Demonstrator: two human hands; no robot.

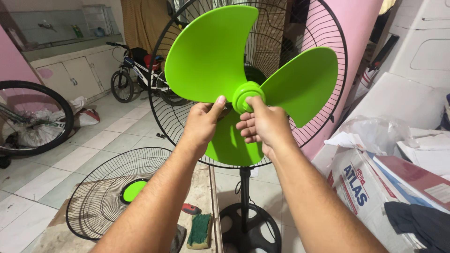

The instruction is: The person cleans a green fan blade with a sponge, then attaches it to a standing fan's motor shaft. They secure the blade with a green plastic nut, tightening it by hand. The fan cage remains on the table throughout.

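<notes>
Both hands meet at the smooth green plastic fan blade (220, 61), mounted before the black wire rear grille (323, 28). The right hand (265, 124) pinches its round hub (247, 97); the left hand (202, 122) is clamped on a curved blade's base.
</notes>
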